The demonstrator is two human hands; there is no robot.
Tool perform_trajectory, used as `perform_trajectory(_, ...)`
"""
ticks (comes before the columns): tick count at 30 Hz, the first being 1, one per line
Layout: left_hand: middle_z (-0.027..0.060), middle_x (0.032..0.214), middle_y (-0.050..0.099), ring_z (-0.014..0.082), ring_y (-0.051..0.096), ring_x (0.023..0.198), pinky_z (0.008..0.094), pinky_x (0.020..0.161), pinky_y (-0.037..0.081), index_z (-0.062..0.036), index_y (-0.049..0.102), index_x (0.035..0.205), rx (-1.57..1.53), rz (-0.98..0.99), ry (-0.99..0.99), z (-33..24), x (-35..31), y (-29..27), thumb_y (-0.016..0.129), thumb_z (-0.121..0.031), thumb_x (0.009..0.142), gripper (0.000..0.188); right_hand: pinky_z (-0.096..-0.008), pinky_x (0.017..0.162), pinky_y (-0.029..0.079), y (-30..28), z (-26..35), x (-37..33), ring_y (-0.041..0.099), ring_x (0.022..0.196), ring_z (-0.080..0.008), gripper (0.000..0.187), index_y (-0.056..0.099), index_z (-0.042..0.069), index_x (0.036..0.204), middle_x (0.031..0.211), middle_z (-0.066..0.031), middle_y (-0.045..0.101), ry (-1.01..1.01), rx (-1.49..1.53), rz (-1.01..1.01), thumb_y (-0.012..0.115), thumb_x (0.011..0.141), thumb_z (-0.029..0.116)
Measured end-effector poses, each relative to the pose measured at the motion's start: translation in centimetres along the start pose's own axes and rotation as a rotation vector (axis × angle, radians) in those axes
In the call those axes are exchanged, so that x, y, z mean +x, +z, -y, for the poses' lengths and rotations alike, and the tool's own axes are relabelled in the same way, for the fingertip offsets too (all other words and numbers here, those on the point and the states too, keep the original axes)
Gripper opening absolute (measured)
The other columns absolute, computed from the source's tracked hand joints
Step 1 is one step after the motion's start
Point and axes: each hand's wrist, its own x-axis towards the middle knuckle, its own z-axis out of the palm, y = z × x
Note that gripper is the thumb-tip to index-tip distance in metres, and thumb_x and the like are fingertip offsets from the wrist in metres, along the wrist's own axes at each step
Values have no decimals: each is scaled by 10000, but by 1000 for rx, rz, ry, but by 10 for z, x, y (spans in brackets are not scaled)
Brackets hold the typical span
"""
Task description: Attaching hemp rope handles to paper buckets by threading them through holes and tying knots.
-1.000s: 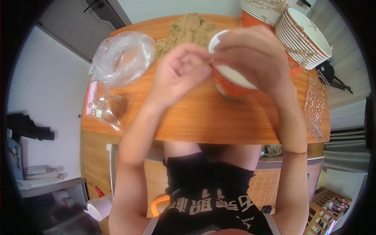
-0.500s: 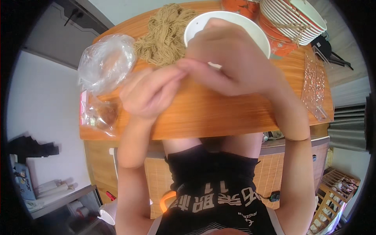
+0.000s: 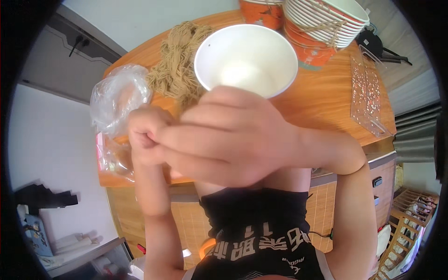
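Observation:
Both my hands meet above the near left part of the wooden table (image 3: 326, 105). My left hand (image 3: 148, 133) is closed, its fingers curled in. Against it presses my right hand (image 3: 233, 137), fingers bent and pinched together, back of the hand upward. Whatever they pinch between them is hidden or too thin to make out. Just beyond the right hand stands a white bucket (image 3: 275, 60) with its mouth facing up and a small hole near the rim. To the bucket's left lies a loose heap of tan cord (image 3: 175, 65).
Orange buckets with white rims (image 3: 322, 28), nested and tied with twine, stand at the back right. A clear speckled tray (image 3: 366, 95) lies along the right edge. At the left are a clear plastic bag (image 3: 120, 95) and a smaller bag with something brown (image 3: 120, 156).
My right hand has come down toward my body and left, off the bucket, whose inside now shows. The left hand has shifted slightly left and down. The view has also shifted.

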Motion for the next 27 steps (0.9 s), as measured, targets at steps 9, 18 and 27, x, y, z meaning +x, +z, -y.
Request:
perform_trajectory(9, 35, 620, 618, 139, 543, 501, 272, 466, 381, -78, 600, 669, -198, 51, 58, -2, 1, -10, 902, -220, 752, 345, -290, 681, 457, -5, 4, -1, 524, 748, -149, 134, 617, 135, 768, 850, 29, 537, -77, 11, -66, 696, 661, 146)
perform_trajectory(18, -19, 710, 598, 53, 486, 588, 220, 514, 359, -68, 600, 804, 54, -110, 12, -11, 4, -12, 854, -174, 834, 278, -320, 776, 523, -17, -19, 11, 692, 898, -192, 254, 696, 125, 1006, 940, 7, 700, 8, -63, 50, 711, 752, 127)
perform_trajectory(27, -35, 691, 629, 13, 466, 541, 182, 472, 319, -28, 706, 948, -182, -163, -210, -3, 18, 7, 719, -23, 919, 32, -337, 729, 514, -20, -34, 16, 673, 817, -207, 221, 766, 129, 994, 939, -5, 733, 162, 85, 192, 797, 776, 116)
